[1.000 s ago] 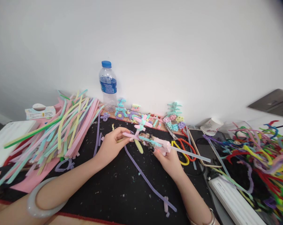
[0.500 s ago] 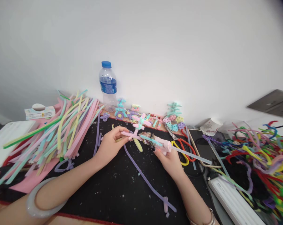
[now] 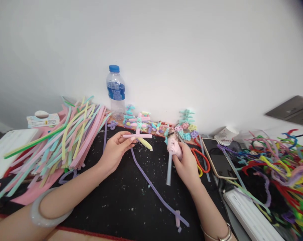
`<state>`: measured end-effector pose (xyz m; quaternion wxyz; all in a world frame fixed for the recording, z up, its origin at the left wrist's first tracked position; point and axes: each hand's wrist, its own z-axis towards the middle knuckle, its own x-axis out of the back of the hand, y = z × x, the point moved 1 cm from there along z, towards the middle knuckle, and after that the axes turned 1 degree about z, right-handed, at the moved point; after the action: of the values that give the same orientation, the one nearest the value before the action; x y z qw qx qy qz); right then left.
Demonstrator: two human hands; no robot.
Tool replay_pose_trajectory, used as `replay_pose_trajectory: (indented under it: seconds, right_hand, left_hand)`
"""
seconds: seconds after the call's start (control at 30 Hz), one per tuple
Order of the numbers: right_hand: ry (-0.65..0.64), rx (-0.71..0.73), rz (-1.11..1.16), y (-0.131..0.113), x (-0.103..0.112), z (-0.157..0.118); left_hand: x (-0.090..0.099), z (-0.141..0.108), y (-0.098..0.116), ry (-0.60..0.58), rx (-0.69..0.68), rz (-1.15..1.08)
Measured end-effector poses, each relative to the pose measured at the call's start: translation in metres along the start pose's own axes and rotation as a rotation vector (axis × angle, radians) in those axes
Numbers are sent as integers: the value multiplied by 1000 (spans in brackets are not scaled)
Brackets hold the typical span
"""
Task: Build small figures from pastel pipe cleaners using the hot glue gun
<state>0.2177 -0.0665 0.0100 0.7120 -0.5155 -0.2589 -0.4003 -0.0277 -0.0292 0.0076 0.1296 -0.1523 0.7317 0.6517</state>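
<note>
My left hand (image 3: pixel 118 145) pinches a small tree-like figure (image 3: pixel 138 125) made of stacked pink and mint fuzzy pipe-cleaner pieces, its long pink crosspiece lying at my fingertips. A short yellow pipe-cleaner piece (image 3: pixel 145 144) shows just behind it. In my right hand (image 3: pixel 187 164) is a pink hot glue gun (image 3: pixel 174 147), turned so its back end faces me. A translucent glue stick (image 3: pixel 169 169) juts from that end; the nozzle is mostly hidden. Between the hands a long purple pipe cleaner (image 3: pixel 153 189) lies on the black mat (image 3: pixel 116 204), a small pink piece across its lower end.
A heap of pastel pipe cleaners (image 3: pixel 76 134) lies left, a tangle of bright ones (image 3: pixel 279 174) right. Finished flowers and trees (image 3: pixel 186 125) line the wall beside a water bottle (image 3: pixel 115 90). Scissors (image 3: pixel 201 160), a phone (image 3: pixel 219 157) and a power strip (image 3: pixel 249 214) lie right.
The glue gun has swung away from the pink figure, its glue stick now pointing toward me instead of right. My left hand has turned the figure more upright.
</note>
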Motion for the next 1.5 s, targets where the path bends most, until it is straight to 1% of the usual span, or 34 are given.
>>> replay_pose_trajectory:
  seconds: [0.07,0.13,0.2,0.27,0.33,0.4,0.47,0.53,0.6,0.67,0.73,0.77,0.83,0.9,0.93,1.0,1.07,1.17,1.33,1.4,1.5]
  right_hand:
    - [-10,28,-146,5,-3,0]
    - [-21,15,-273,6,-5,-1]
    - [-3,-4,-337,2,-3,-3]
    - [40,41,-295,-9,0,-5]
    - [36,173,-158,-26,0,-11]
    - [-123,291,-51,-45,-5,-20]
    - [-242,334,-33,-63,-14,-31]
    - [-314,338,-50,-75,-23,-41]
    - [-342,329,-17,-80,-30,-47]
    - [-329,315,78,-79,-32,-48]
    - [-283,263,214,-72,-31,-46]
    - [-258,207,286,-68,-30,-44]
    - [-238,30,452,-59,-30,-39]
    - [-245,-163,695,-52,-30,-33]
    - [-243,-234,825,-49,-30,-31]
    - [-226,-319,1008,-46,-29,-25]
    - [-202,-374,1067,-42,-26,-21]
    - [-131,-382,1080,-34,-20,-15]
    - [-7,-303,1121,-18,-10,-7]
    - [-5,-319,1158,-14,-7,-3]
    - [-62,-360,1210,-10,0,1]
  left_hand:
    - [2,2,0,28,-9,-44]
    - [4,5,0,41,-14,-79]
    - [6,7,0,46,-14,-109]
    - [7,8,0,51,-12,-124]
    - [7,8,1,59,-17,-120]
    - [6,8,0,59,-28,-103]
    - [6,8,0,50,-43,-85]
    - [5,7,0,42,-58,-70]
    - [4,6,1,39,-62,-62]
    - [4,6,2,45,-57,-68]
    - [5,8,5,59,-58,-90]
    - [6,10,6,71,-64,-109]
    - [9,14,7,101,-86,-159]
    - [13,19,8,138,-86,-213]
    - [15,22,8,152,-85,-229]
    - [18,25,8,169,-87,-236]
    - [19,27,8,168,-88,-222]
    - [15,23,6,115,-48,-175]
    - [1,6,1,-88,75,17]
    - [-3,-1,-1,-187,109,102]
    - [-6,-9,-5,-322,128,204]
